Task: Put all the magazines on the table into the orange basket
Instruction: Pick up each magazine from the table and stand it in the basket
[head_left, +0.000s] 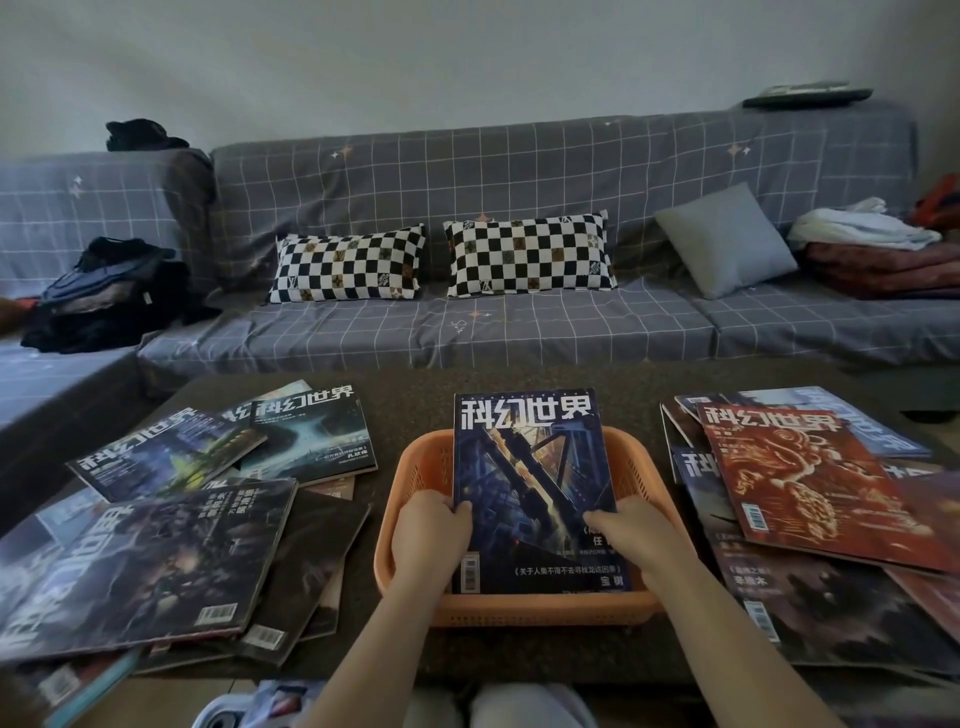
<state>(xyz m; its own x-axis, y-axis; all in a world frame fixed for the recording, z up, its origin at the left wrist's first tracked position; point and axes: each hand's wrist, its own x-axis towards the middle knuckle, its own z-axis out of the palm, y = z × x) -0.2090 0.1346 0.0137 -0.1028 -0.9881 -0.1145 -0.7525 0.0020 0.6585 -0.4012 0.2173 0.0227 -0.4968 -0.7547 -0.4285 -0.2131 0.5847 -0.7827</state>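
While the surface (415, 384) still carries loose piles of magazines left (171, 525) and right (810, 499), I have one magazine (530, 483) tilted into the orange basket (519, 608), its top over the far rim. It looks light, glossy and floppy, so I'd judge both side edges the safest hold. My left hand (431, 535) and right hand (634, 530) each curl round an edge.
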